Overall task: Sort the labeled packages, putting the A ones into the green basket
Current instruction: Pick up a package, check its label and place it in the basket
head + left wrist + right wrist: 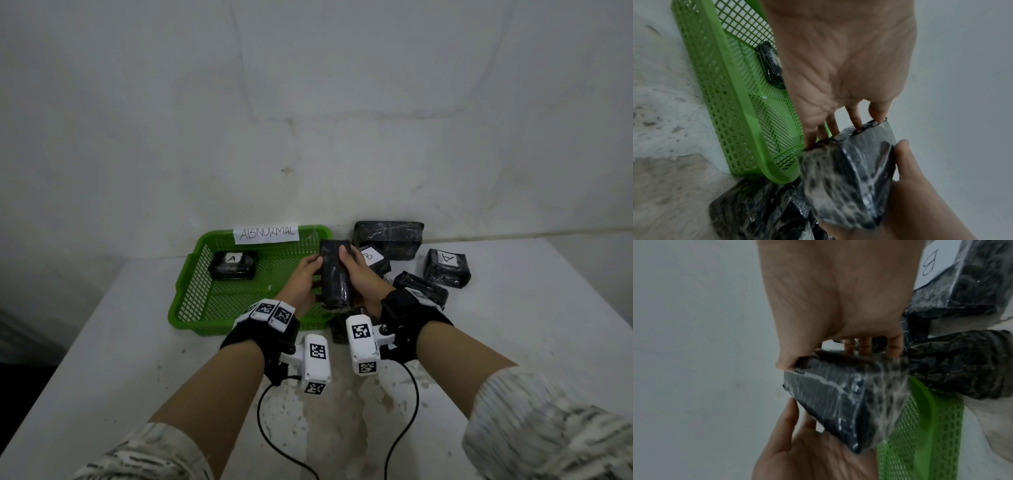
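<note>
Both hands hold one black wrapped package upright above the right rim of the green basket. My left hand grips its left side; my right hand grips its right side, thumb over the top. No label shows on it. The left wrist view shows the package with my left fingertips on its far edge. In the right wrist view the package hangs over the basket's wall. A package marked A lies inside the basket at its back left.
Right of the basket lies a pile of black packages: a large one against the wall, one marked B, one marked A, another lying flat. A paper sign reading ABNORMAL sits on the basket's back rim.
</note>
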A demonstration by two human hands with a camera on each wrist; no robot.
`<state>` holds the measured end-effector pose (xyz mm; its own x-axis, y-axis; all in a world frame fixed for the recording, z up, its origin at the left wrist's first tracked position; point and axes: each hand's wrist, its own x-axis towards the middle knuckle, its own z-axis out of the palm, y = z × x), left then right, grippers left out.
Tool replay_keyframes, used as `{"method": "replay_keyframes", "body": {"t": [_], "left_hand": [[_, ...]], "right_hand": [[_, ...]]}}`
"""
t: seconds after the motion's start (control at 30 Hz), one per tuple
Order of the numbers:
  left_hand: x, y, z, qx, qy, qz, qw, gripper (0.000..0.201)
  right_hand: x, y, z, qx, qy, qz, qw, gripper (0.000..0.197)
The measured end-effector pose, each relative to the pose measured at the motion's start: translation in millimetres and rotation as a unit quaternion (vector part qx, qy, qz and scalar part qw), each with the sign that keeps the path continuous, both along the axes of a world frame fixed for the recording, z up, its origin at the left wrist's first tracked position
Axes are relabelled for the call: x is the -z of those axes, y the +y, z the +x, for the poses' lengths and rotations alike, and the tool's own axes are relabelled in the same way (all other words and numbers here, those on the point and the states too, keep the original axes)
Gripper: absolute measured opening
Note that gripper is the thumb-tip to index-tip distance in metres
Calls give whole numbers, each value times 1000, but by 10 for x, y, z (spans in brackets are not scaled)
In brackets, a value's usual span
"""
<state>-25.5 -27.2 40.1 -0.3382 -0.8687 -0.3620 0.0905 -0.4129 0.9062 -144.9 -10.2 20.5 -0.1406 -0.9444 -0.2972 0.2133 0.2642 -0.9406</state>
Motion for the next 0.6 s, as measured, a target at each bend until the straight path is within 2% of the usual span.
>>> {"method": "replay_keyframes", "body": {"t": [0.03, 0.13, 0.23, 0.33, 0.47, 0.6], "left_hand": [[13, -1, -12, 0, 6, 8, 1000, 15], [14, -15, -40, -4, -21, -10, 1000, 21], [2, -45, -29, -15, -48, -36, 998, 24], [-8, -65, -3, -14, -66, -45, 997, 27], [-40, -79, 8, -27, -76, -75, 994, 28], [-26, -90, 13, -56, -68, -74, 993, 42]], "right_hand": [[-6, -4, 17, 3, 6, -7, 1000, 50], [-23, -2, 75, 17, 23, -18, 999, 46], [-20, 4, 92, 8, 88, -25, 996, 46], [-10, 16, 84, -1, 105, -40, 994, 43], [-50, 23, 115, -5, 45, -25, 999, 47], [-77, 66, 139, -57, -26, -16, 998, 40]]}}
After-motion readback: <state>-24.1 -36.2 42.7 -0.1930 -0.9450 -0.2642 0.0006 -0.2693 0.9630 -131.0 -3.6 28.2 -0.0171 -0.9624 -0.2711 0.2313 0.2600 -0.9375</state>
